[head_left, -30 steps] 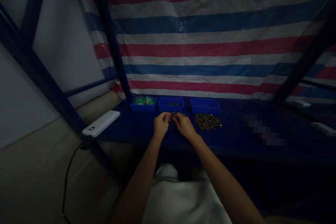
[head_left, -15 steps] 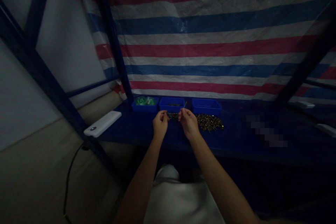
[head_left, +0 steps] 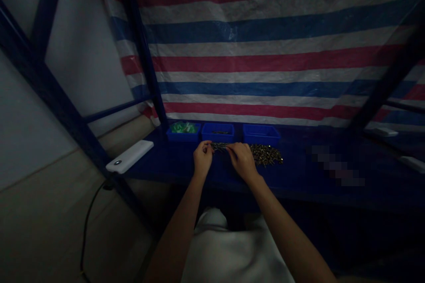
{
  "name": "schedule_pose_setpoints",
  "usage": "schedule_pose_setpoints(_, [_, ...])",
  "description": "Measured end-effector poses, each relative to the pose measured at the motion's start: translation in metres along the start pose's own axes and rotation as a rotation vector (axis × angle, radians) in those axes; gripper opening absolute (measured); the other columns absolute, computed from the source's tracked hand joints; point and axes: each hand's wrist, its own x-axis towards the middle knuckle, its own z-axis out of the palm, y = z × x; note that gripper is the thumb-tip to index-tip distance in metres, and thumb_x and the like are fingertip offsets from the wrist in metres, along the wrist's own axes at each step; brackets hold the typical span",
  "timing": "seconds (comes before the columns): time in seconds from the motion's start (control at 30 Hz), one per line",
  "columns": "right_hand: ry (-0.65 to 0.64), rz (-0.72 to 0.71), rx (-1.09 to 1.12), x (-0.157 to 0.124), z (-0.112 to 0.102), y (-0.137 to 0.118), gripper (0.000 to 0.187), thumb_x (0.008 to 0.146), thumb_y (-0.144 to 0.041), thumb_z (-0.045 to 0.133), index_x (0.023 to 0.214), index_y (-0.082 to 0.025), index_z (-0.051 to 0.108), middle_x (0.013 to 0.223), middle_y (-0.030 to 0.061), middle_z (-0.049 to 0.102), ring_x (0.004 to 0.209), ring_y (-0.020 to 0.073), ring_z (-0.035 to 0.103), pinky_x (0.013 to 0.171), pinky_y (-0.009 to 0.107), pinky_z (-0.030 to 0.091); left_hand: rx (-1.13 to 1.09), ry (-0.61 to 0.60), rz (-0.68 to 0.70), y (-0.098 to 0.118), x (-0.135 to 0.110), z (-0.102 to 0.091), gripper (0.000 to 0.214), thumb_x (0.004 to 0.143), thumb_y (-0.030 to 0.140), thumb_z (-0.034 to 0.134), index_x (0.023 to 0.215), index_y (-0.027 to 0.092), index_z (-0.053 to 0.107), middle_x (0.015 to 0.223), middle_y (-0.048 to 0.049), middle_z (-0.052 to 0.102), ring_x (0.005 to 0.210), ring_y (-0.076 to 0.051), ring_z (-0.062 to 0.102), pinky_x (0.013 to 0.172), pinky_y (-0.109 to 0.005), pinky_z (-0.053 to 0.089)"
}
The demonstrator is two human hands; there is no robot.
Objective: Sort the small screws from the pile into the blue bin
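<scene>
My left hand [head_left: 202, 159] and right hand [head_left: 245, 160], fingers curled nearly together, meet opposite ends of thin, dark metal rods [head_left: 219, 146] on the blue table [head_left: 292, 177]; what either grips, I cannot tell. Small brass-coloured metal pieces [head_left: 266, 155] lie heaped rightward.

A creased plastic sheet [head_left: 232, 31] striped red, white and blue spans the far side, with a faint sheen; a plain pale wall [head_left: 89, 48] stands at the left; blue metal posts [head_left: 144, 48] rise at far left and far right; a slanting blue beam [head_left: 66, 110] crosses the near left, a thin crossbar [head_left: 118, 108] behind it; a dark blue tabletop [head_left: 295, 170] stretches rightward below the sheet; the light is dim, deepest in shadow at near right.
</scene>
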Motion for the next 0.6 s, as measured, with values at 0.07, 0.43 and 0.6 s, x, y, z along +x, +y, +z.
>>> schedule_pose_setpoints(0.07, [-0.016, -0.029, -0.039, -0.001, -0.004, 0.002, 0.028, 0.091, -0.03, 0.035, 0.091, -0.017, 0.061, 0.089, 0.0087, 0.064, 0.085, 0.0173, 0.056, 0.082, 0.032, 0.036, -0.016, 0.009, -0.012, 0.0, 0.0, 0.001, 0.018, 0.077, 0.024, 0.045, 0.089, 0.016, 0.057, 0.058, 0.0007, 0.057, 0.052, -0.01, 0.054, 0.05, -0.02, 0.04])
schedule_pose_setpoints(0.43, [0.348, 0.329, 0.485, 0.032, 0.004, 0.027, 0.026, 0.08, -0.041, 0.047, 0.082, -0.017, 0.057, 0.068, 0.0006, 0.059, 0.063, 0.0128, 0.055, 0.062, 0.024, 0.044, 0.109, 0.128, 0.002, -0.013, 0.027, -0.027, 0.019, 0.075, 0.025, 0.047, 0.087, 0.016, 0.059, 0.059, 0.0002, 0.059, 0.053, -0.011, 0.055, 0.054, -0.021, 0.04])
schedule_pose_setpoints(0.6, [0.194, 0.428, 0.38, 0.07, 0.021, 0.054, 0.022, 0.076, -0.035, 0.051, 0.073, -0.014, 0.059, 0.062, 0.0012, 0.06, 0.058, 0.0127, 0.054, 0.059, 0.024, 0.042, 0.279, 0.137, 0.036, -0.028, 0.032, -0.031, 0.019, 0.071, 0.019, 0.048, 0.086, 0.018, 0.06, 0.067, -0.0018, 0.061, 0.061, -0.013, 0.056, 0.064, -0.025, 0.043])
